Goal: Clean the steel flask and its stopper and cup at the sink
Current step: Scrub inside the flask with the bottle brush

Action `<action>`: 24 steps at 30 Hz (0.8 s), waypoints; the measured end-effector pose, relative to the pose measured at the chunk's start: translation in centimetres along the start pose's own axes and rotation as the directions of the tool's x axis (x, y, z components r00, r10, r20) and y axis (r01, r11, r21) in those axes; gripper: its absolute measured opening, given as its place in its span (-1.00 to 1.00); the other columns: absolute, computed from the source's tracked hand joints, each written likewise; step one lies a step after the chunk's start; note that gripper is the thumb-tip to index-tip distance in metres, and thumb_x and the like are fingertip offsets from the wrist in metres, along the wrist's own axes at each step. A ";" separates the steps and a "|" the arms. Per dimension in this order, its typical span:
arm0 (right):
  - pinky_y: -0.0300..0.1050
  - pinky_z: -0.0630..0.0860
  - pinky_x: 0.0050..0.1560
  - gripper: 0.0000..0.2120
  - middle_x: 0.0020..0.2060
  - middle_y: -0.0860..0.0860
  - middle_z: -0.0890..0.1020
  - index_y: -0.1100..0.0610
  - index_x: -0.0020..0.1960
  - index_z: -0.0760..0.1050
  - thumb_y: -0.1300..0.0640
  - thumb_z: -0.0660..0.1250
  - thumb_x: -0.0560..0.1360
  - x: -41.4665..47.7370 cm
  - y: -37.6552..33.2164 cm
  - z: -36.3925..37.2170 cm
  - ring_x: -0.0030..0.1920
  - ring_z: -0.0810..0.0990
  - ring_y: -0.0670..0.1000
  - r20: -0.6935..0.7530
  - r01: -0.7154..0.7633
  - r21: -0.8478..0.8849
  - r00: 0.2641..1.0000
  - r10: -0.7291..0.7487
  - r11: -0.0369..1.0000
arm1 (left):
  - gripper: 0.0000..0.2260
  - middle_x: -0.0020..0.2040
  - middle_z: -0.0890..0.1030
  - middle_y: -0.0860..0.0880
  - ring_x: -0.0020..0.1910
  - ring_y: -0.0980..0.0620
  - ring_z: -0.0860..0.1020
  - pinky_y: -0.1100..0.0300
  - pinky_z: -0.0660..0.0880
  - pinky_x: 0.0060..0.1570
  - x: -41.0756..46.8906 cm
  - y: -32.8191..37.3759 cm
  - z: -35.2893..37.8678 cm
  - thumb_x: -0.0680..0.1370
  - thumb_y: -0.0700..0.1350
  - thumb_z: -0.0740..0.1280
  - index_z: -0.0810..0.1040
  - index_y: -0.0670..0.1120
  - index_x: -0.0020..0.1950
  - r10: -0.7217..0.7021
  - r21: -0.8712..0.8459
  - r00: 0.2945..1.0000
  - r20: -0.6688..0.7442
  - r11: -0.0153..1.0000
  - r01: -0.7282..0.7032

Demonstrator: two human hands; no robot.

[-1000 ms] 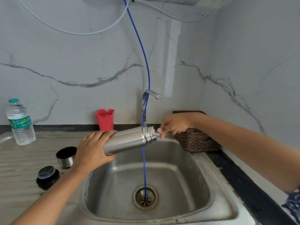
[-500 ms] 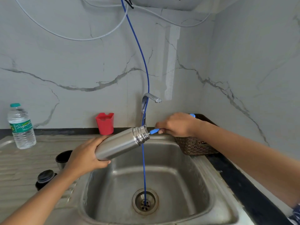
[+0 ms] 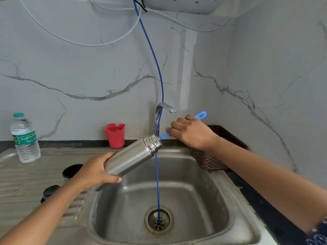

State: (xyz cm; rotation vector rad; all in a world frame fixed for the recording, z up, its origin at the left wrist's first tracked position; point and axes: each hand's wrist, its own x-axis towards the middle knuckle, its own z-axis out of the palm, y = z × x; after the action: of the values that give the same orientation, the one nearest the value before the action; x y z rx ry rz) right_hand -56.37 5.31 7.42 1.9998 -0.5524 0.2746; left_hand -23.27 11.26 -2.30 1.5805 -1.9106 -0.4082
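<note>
Your left hand (image 3: 95,172) grips the lower body of the steel flask (image 3: 131,158), which is tilted above the sink (image 3: 203,191) with its mouth raised toward the far right, below the tap (image 3: 166,107). Your right hand (image 3: 191,133) is clamped round the handle of a blue brush (image 3: 200,115), whose lower end meets the flask mouth. On the drainboard (image 3: 26,183) at left, partly hidden by your arm, stand the cup (image 3: 70,171) and, nearer, the dark stopper (image 3: 50,191).

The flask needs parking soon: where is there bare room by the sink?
Bare draining board lies between the water bottle and the red holder. Crowded left of the left hand, where cup and stopper stand; the basket fills the right corner.
</note>
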 end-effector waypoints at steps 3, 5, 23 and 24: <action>-0.08 0.43 -0.36 -0.83 -0.24 0.02 0.55 0.12 0.05 0.55 0.11 0.23 0.56 0.0 0.6 0.0 -0.34 0.54 0.08 0.002 0.056 0.094 0.998 -0.057 0.994 | -0.25 0.01 0.58 0.15 -0.04 0.16 0.55 0.19 0.50 -0.03 0.1 0.2 0.0 0.19 0.01 0.63 0.43 0.12 0.34 0.015 -0.005 1.000 0.011 1.000 -0.015; -0.05 0.46 -0.26 -0.72 -0.15 0.01 0.58 0.10 0.13 0.53 0.00 0.10 0.62 1.1 0.5 -1.8 -0.22 0.57 0.11 0.254 -0.049 0.270 0.967 -0.022 0.962 | -0.22 0.02 0.57 0.17 -0.04 0.14 0.54 0.23 0.46 -0.09 0.1 0.0 0.3 0.20 0.05 0.61 0.40 0.13 0.37 0.018 0.079 0.999 -0.029 0.997 -0.016; -0.11 0.41 -0.40 -0.91 -0.27 0.00 0.53 0.11 -0.01 0.56 0.12 0.33 0.52 -0.8 0.5 0.7 -0.34 0.51 0.05 -0.081 0.070 -0.009 0.994 -0.070 0.998 | -0.22 0.03 0.56 0.17 0.00 0.10 0.55 0.14 0.49 0.03 0.0 1.0 0.4 0.20 0.00 0.62 0.39 0.17 0.36 0.034 0.009 0.999 -0.037 0.999 -0.034; -0.12 0.41 -0.43 -0.87 -0.28 0.00 0.53 0.11 -0.01 0.56 0.11 0.27 0.55 -0.9 0.7 0.8 -0.36 0.51 0.05 -0.082 0.082 0.039 0.994 -0.079 0.996 | -0.21 0.04 0.56 0.18 0.01 0.10 0.54 0.13 0.49 0.03 -0.1 0.9 0.3 0.19 0.02 0.62 0.39 0.18 0.37 0.032 0.017 0.999 -0.036 0.999 -0.031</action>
State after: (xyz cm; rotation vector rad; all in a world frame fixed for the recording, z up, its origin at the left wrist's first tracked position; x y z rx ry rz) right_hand -57.48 4.58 7.23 2.0371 -0.4172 0.3185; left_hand -24.16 11.48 -2.03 1.5562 -1.9134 -0.3492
